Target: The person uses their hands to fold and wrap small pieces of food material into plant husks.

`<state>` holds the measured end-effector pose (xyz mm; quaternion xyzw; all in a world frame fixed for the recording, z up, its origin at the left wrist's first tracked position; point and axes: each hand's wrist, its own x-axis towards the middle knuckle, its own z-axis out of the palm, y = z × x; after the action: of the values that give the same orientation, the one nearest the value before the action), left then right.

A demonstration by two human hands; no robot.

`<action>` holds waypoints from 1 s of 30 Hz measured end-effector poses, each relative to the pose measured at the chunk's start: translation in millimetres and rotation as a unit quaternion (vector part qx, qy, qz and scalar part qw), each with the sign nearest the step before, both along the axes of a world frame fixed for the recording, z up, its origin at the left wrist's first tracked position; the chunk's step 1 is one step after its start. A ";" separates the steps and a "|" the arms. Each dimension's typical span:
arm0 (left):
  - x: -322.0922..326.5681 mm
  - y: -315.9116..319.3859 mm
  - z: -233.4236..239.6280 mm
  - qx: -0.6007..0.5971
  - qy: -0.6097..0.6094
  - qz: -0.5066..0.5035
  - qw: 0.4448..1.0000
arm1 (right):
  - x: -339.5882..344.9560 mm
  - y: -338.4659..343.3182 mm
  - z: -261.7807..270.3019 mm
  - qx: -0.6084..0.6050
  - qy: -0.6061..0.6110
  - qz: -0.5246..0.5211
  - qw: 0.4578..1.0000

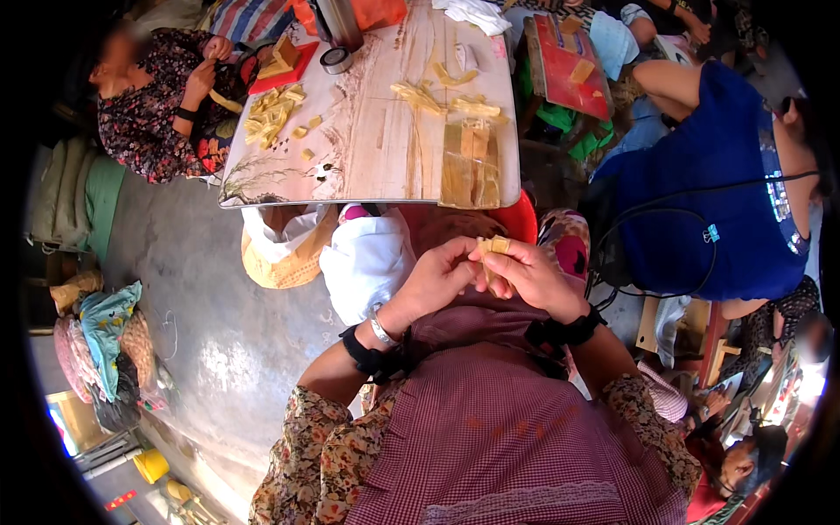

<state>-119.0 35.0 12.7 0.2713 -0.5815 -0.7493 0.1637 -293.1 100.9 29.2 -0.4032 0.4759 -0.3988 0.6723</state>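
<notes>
My left hand (pixel 441 275) and my right hand (pixel 528 272) meet above my lap, both with their fingers on a small bundle of pale yellow, fibrous strips (pixel 493 247). The bundle's upper end sticks up between my fingertips; its lower part is partly hidden by them. Beyond my hands, at the near right corner of the table (pixel 374 131), lies a yellowish board or block (pixel 471 180) with a smaller block on it. Loose yellow strips (pixel 420 97) lie behind it. More strips and short pieces (pixel 270 117) are heaped at the table's left.
A red basin (pixel 525 220), a white cloth (pixel 367 259) and a lined bag (pixel 279 252) are under the table's near edge. A flask (pixel 338 23) stands at the back. One person (pixel 157 105) sits at the left, another in blue (pixel 695 197) at the right, near a red board (pixel 571 65).
</notes>
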 end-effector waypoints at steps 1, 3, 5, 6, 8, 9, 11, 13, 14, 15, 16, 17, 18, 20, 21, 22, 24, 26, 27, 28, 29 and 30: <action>-1.2 0.8 -6.5 -0.052 -0.039 0.041 0.997 | 0.7 0.7 -8.6 -0.005 -0.022 -0.022 1.000; -4.3 2.4 -7.7 -0.308 -0.087 0.104 0.942 | -5.3 4.1 -26.3 0.036 -0.123 -0.083 0.988; -5.3 6.2 3.5 -0.364 -0.028 0.066 0.929 | -4.9 6.4 -28.2 0.124 -0.256 -0.142 0.948; -6.2 8.0 7.8 -0.417 0.032 0.027 0.908 | -8.5 7.9 -33.8 0.112 -0.349 -0.054 0.929; -10.2 5.7 7.8 -0.426 0.056 0.008 0.903 | -12.0 6.8 -34.7 0.132 -0.340 -0.021 0.931; -10.1 4.3 7.0 -0.376 0.027 0.004 0.926 | -11.6 6.7 -33.3 0.133 -0.341 -0.021 0.930; -10.5 6.2 2.3 -0.316 -0.046 0.032 0.947 | -10.4 5.8 -28.4 0.104 -0.170 -0.066 0.978; -11.3 9.5 -0.7 -0.363 -0.070 0.048 0.928 | -4.7 7.0 -30.3 -0.003 0.015 -0.094 0.995; -10.9 11.2 -2.0 -0.408 -0.095 0.063 0.906 | -0.8 8.7 -31.9 -0.108 0.198 -0.118 0.967; -10.6 12.0 -3.3 -0.407 -0.096 0.062 0.906 | 1.6 9.5 -32.6 -0.106 0.197 -0.118 0.967; -10.2 12.8 -4.5 -0.389 -0.109 0.049 0.913 | 3.6 10.1 -32.8 -0.148 0.255 -0.110 0.949; -9.9 13.2 -4.7 -0.372 -0.123 0.036 0.919 | 5.5 10.4 -31.8 -0.190 0.312 -0.101 0.925; -9.9 13.5 -5.5 -0.371 -0.123 0.036 0.920 | 7.7 10.9 -31.2 -0.231 0.368 -0.091 0.896; -10.7 12.9 -8.7 -0.303 -0.188 0.071 0.932 | 10.9 11.9 -34.7 -0.228 0.371 -0.105 0.894; -11.1 11.1 -10.0 -0.302 -0.189 0.072 0.932 | 10.7 10.9 -39.9 -0.273 0.363 -0.118 0.883; -11.3 8.3 -11.1 -0.320 -0.178 0.081 0.927 | 10.6 10.3 -42.9 -0.317 0.353 -0.131 0.871; -8.5 2.1 -12.9 -0.337 -0.166 0.091 0.922 | 7.9 11.6 -36.2 -0.150 0.201 -0.124 0.960; -4.0 -2.5 -13.2 -0.439 -0.129 0.095 0.884 | 3.1 13.8 -24.9 0.026 0.037 -0.110 0.993; -2.8 -1.5 -11.3 -0.438 -0.130 0.095 0.885 | 0.2 14.6 -18.0 0.063 -0.085 -0.064 0.992; -1.1 0.7 -8.1 -0.479 -0.100 0.093 0.867 | -2.9 15.2 -14.7 0.100 -0.205 -0.016 0.974; -0.8 2.8 -4.8 -0.519 -0.069 0.090 0.848 | -6.5 15.1 -21.3 0.106 -0.247 -0.002 0.963; -0.6 5.4 -2.9 -0.518 -0.068 0.089 0.848 | -7.0 16.0 -26.5 0.106 -0.247 -0.003 0.963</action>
<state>-119.6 40.4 9.7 0.2480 -0.8682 -0.3012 0.3067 -300.1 116.9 2.8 -0.2173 0.3361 -0.4349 0.8067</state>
